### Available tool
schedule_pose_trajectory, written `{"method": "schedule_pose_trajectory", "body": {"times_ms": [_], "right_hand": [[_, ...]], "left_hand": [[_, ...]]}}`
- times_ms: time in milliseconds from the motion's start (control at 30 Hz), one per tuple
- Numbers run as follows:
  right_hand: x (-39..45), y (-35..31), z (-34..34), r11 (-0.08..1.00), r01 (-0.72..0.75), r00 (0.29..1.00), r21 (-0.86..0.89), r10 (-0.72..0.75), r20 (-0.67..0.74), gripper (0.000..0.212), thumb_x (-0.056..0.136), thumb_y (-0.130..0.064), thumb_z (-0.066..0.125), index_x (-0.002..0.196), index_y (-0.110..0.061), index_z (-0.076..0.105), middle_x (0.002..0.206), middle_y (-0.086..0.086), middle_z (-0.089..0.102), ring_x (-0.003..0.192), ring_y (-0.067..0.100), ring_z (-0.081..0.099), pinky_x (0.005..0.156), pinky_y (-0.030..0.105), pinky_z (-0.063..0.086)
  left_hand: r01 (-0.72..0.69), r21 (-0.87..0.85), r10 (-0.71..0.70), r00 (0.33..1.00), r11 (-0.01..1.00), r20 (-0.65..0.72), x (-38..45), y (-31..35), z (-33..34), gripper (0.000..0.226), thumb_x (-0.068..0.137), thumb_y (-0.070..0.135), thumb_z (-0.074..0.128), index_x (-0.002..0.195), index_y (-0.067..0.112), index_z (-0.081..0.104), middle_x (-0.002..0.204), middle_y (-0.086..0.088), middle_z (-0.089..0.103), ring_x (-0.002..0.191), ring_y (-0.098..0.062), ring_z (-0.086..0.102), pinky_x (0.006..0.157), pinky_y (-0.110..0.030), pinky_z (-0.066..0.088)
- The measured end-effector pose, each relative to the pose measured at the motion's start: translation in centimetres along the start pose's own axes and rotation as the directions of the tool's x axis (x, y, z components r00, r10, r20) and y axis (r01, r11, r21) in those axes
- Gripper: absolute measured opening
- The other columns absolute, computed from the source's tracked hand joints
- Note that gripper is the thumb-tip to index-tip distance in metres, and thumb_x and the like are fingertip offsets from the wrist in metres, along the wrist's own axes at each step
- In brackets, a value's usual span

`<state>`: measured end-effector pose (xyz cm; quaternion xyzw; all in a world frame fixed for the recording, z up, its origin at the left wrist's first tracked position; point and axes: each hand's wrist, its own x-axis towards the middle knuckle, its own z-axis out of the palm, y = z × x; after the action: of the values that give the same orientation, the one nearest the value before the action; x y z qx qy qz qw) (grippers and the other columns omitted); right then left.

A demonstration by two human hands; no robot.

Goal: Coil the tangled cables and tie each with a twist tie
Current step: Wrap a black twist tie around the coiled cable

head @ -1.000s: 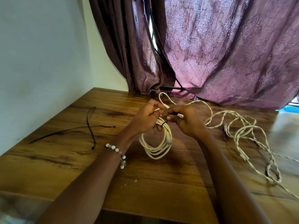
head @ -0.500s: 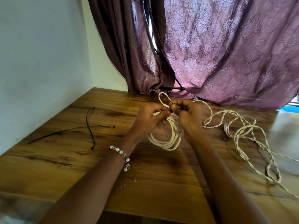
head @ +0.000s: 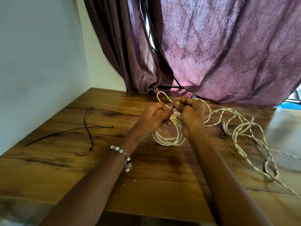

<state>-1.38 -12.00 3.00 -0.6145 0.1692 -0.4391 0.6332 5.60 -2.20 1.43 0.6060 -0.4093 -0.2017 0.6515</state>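
Observation:
A coiled cream cable [head: 167,139] hangs below my two hands at the middle of the wooden table [head: 81,168]. My left hand [head: 153,119] and my right hand [head: 189,114] meet above the coil, fingers curled, and pinch a thin black twist tie [head: 173,108] between them. A single loop of the cable [head: 160,96] sticks up behind my fingers. To the right, a tangled, twisted cream cable [head: 244,132] sprawls across the table.
Two spare black twist ties [head: 88,128] lie crossed on the left of the table. A white wall borders the left edge, and purple curtains [head: 219,46] hang behind the far edge. The table's near edge runs under my forearms.
Both hands have lifted the coil and moved it farther from me. The black tie now shows as a short straight piece between my fingertips.

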Motion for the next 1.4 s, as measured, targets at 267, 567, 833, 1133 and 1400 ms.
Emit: {"method": "schedule_pose_trajectory", "body": {"times_ms": [267,567,833,1133,1400], "right_hand": [[0.5,-0.4,-1.8,0.911,0.29,0.903,-0.292,-0.161,0.398,0.017,0.082,0.009,0.064,0.084,-0.006,0.072,0.076,-0.002,0.068,0.064,-0.001,0.061,0.063,0.015,0.05],[0.2,-1.1,-2.2,0.967,0.151,0.853,-0.206,-0.022,0.521,0.014,0.089,0.001,0.059,0.09,-0.004,0.072,0.076,0.002,0.074,0.065,0.003,0.065,0.057,0.012,0.046],[0.3,-1.3,-2.0,0.99,-0.118,0.908,-0.083,0.142,0.394,0.007,0.077,-0.002,0.071,0.084,-0.001,0.07,0.069,0.012,0.07,0.053,0.013,0.059,0.045,0.018,0.042],[0.2,-2.0,-2.2,0.955,-0.173,0.896,-0.239,0.254,0.366,0.012,0.075,-0.002,0.075,0.078,0.009,0.07,0.064,0.017,0.065,0.046,0.013,0.049,0.037,0.016,0.035],[-0.4,-2.5,-1.7,0.934,-0.178,0.869,-0.309,0.297,0.396,0.008,0.084,0.008,0.062,0.079,0.005,0.067,0.052,0.004,0.062,0.039,-0.001,0.051,0.037,0.009,0.034]], "left_hand": [[0.163,-0.137,-0.179,0.977,0.977,-0.118,-0.8,0.4,-1.1,0.012,0.094,0.006,0.054,0.083,0.008,0.058,0.071,-0.01,0.061,0.039,0.0,0.054,0.039,-0.011,0.035],[0.054,-0.077,-0.069,0.975,0.996,-0.209,-0.7,0.6,-0.9,0.011,0.095,0.0,0.05,0.092,-0.003,0.06,0.067,-0.005,0.062,0.045,0.001,0.057,0.044,-0.01,0.041],[-0.038,0.019,0.041,0.986,0.999,-0.161,-0.7,0.6,-1.0,0.009,0.091,0.003,0.058,0.084,0.006,0.061,0.057,0.007,0.064,0.049,0.001,0.059,0.047,-0.011,0.042],[-0.091,0.073,0.102,0.982,0.993,-0.161,-0.5,0.2,-0.8,0.01,0.088,-0.001,0.062,0.096,-0.006,0.064,0.077,-0.006,0.067,0.059,0.0,0.063,0.053,-0.009,0.044],[0.055,-0.11,-0.075,0.979,0.992,-0.188,-0.3,0.6,-1.2,0.01,0.088,-0.002,0.059,0.083,0.002,0.066,0.058,0.004,0.068,0.05,-0.003,0.061,0.052,-0.015,0.046]]}}
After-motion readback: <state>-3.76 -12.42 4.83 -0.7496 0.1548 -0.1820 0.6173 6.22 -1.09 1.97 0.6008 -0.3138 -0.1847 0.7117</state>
